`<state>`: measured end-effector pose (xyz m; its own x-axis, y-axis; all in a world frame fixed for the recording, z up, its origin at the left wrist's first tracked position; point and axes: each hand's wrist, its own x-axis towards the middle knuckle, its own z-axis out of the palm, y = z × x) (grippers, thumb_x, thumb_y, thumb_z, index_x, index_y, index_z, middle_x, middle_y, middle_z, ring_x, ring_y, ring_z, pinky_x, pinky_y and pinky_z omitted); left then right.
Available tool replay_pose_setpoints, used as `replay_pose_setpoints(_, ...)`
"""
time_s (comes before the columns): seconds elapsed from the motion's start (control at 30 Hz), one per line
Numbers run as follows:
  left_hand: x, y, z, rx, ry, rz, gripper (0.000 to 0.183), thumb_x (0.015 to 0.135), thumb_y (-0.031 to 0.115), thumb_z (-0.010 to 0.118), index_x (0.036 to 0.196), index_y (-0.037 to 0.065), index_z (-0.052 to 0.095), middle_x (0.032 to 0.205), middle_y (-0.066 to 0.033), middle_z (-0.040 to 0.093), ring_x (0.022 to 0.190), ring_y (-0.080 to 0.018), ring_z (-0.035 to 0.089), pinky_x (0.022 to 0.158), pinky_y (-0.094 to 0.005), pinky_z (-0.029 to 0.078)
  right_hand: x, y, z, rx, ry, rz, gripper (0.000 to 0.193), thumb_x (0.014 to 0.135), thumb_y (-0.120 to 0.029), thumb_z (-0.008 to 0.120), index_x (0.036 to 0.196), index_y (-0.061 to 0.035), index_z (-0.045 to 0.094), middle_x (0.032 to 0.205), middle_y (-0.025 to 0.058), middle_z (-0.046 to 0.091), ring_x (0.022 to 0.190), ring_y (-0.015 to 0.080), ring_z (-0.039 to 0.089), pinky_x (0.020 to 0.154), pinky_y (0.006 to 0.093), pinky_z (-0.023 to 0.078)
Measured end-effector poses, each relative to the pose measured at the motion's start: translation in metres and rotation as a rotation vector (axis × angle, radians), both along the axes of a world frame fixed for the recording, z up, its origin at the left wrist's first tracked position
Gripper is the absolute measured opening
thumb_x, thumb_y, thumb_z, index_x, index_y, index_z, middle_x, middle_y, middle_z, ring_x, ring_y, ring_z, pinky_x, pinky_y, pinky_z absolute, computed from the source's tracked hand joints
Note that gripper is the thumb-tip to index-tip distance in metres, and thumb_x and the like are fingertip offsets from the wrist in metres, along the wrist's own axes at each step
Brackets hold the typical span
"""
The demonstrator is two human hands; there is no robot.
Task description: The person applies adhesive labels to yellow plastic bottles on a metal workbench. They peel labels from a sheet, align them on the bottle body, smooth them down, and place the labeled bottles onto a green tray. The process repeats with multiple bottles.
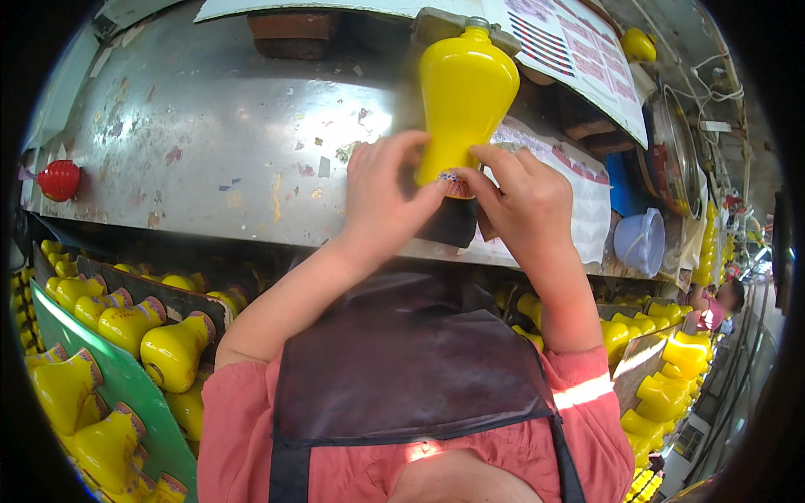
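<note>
A glossy yellow vase (470, 88) lies on the metal table, its wide shoulder and neck away from me and its narrow end close to my body. A small patterned decal (454, 185) in red, blue and white sits on that narrow end. My left hand (390, 180) grips the end from the left, its thumb on the decal's edge. From the right, my right hand (524, 193) holds the same end, thumb at the decal and index finger bent against the yellow side. The vase's neck rests in a grey padded support (436, 23).
Printed decal sheets (579, 63) lie at the back right. A pale blue bucket (641, 241) stands at the right, and a small red pot (59, 180) at the far left. Several yellow vases (172, 348) fill boards on both sides below the table. Another person (713, 310) is far right.
</note>
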<state>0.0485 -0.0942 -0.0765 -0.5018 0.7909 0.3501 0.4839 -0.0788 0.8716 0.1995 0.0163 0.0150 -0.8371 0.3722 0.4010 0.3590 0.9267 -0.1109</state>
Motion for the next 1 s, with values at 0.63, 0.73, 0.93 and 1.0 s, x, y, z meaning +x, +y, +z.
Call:
replay_pose_setpoints(0.63,-0.001,-0.002,0.002,-0.055,0.007,-0.012,0.053,0.081,0.021,0.079,0.130,0.008,0.061,0.103,-0.0073,0.063,0.102,-0.0273,0.059,0.098,-0.0418,0.042,0.003,0.007,-0.014,-0.239,0.117,-0.113,0.024,0.081,-0.013,0.085,0.102,-0.0082,0.073,0.081,0.0087,0.071,0.061,0.0231,0.068,0.056,0.0329,0.052)
replay_pose_setpoints(0.73,0.000,0.000,0.001,-0.018,0.011,0.017,0.052,0.078,0.023,0.079,0.125,0.009,0.062,0.099,-0.0082,0.066,0.096,-0.0288,0.061,0.097,-0.0451,0.040,0.003,0.006,-0.015,-0.169,0.111,-0.079,0.023,0.082,-0.012,0.084,0.102,-0.0081,0.073,0.080,0.0090,0.071,0.061,0.0238,0.068,0.055,0.0333,0.051)
replay_pose_setpoints(0.93,0.000,0.001,0.003,-0.027,0.025,0.009,0.054,0.078,0.025,0.079,0.127,0.010,0.061,0.099,-0.0078,0.066,0.096,-0.0286,0.061,0.096,-0.0445,0.040,-0.001,0.010,-0.019,-0.075,0.132,-0.090,0.023,0.082,-0.012,0.084,0.101,-0.0066,0.073,0.082,0.0070,0.072,0.057,0.0191,0.066,0.055,0.0321,0.051)
replay_pose_setpoints(1.0,0.000,0.002,0.005,-0.035,0.025,0.018,0.055,0.079,0.027,0.080,0.128,0.009,0.061,0.099,-0.0077,0.066,0.096,-0.0283,0.060,0.096,-0.0442,0.040,-0.001,0.008,-0.019,-0.292,0.186,-0.149,0.023,0.083,-0.012,0.083,0.102,-0.0061,0.072,0.083,0.0069,0.073,0.057,0.0167,0.064,0.055,0.0308,0.051)
